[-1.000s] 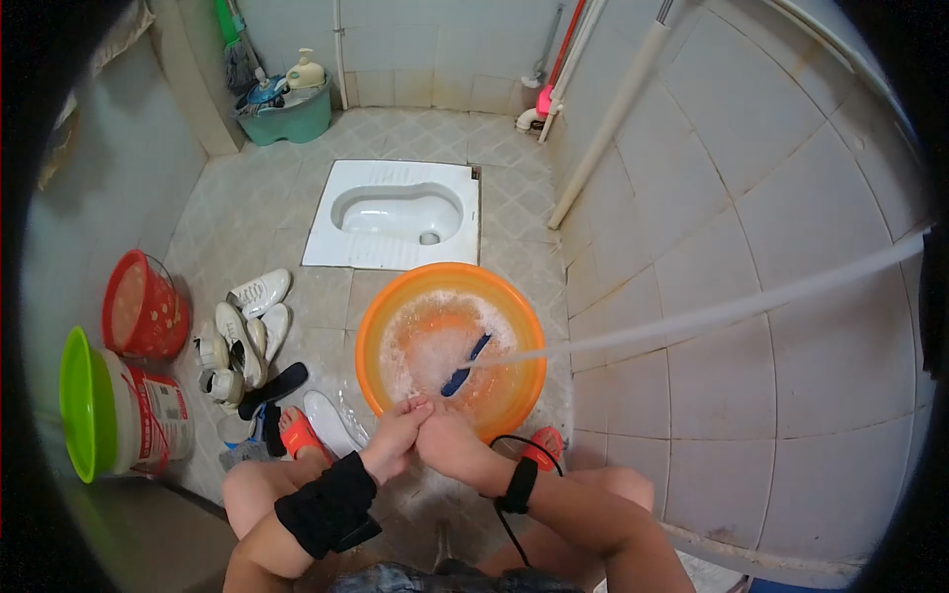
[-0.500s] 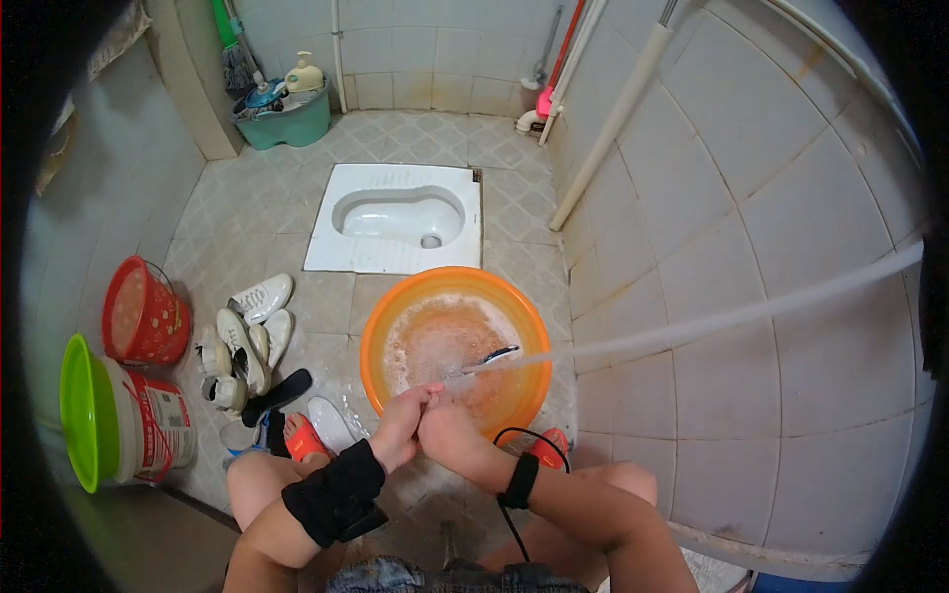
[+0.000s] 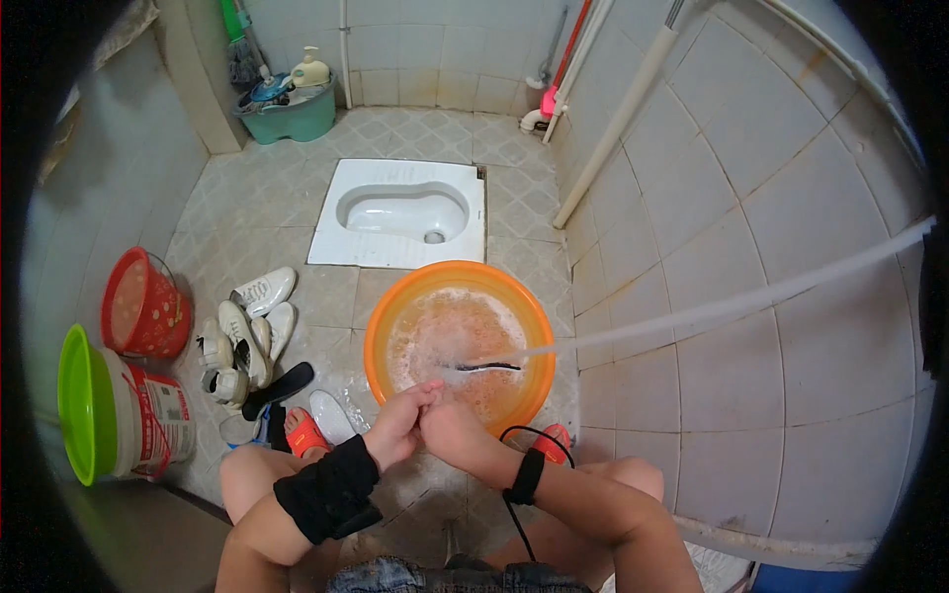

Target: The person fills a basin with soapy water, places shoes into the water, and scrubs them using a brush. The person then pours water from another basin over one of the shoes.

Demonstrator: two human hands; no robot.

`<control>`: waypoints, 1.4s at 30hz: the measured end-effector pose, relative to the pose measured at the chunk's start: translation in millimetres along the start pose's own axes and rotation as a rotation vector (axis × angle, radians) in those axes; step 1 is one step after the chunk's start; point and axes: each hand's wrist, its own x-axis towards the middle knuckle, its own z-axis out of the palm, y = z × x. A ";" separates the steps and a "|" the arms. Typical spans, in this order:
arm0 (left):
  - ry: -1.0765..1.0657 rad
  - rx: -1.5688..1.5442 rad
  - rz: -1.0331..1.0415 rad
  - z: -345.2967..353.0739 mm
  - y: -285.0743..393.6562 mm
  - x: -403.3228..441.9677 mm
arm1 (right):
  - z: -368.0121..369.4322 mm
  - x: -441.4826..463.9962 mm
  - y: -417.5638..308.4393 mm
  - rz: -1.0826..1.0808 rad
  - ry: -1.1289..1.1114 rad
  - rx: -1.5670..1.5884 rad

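Observation:
My left hand (image 3: 400, 423) and my right hand (image 3: 457, 427) are closed side by side above the near rim of an orange basin (image 3: 539, 395). Between them they grip a thin, dark insole (image 3: 491, 367) with a pale edge, seen nearly edge-on and reaching out over the foamy water. A jet of water (image 3: 712, 303) from the right strikes around it, and spray blurs its near end. My fingertips are partly hidden, so each hand's exact hold is unclear.
Several white shoes (image 3: 262, 326), a black insole (image 3: 280, 389) and a white insole (image 3: 332, 417) lie to the left. Beyond them stand a red bucket (image 3: 148, 306) and a green basin (image 3: 84, 405) against a white bucket (image 3: 153, 420). A squat toilet (image 3: 395, 247) lies ahead.
The insole has turned from slanting upward to almost level, showing more of its dark edge. Both hands stay together over the near rim, and the water keeps streaming.

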 end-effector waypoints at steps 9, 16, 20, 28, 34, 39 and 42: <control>-0.140 0.010 0.066 -8.4 5.1 -4.2 | -12.7 0.1 -6.6 -0.038 0.288 0.009; -0.020 0.003 0.041 -11.8 0.2 2.8 | -38.3 4.9 -16.5 0.126 -0.203 0.105; -0.045 0.047 0.044 -5.8 3.6 -4.6 | -13.9 1.6 -5.7 0.049 0.000 0.094; -0.095 0.039 0.095 -3.4 4.1 -1.5 | -2.9 0.7 -3.1 0.030 0.248 0.135; -0.062 0.034 0.097 -7.4 -0.7 4.2 | -4.6 0.9 -3.3 0.040 0.181 0.094; -0.017 0.033 0.030 -2.9 5.1 -0.8 | -16.9 -0.1 -7.1 0.054 0.141 0.061; -0.054 0.048 0.068 5.1 7.8 -8.9 | -8.8 -0.1 -1.3 0.042 0.132 0.100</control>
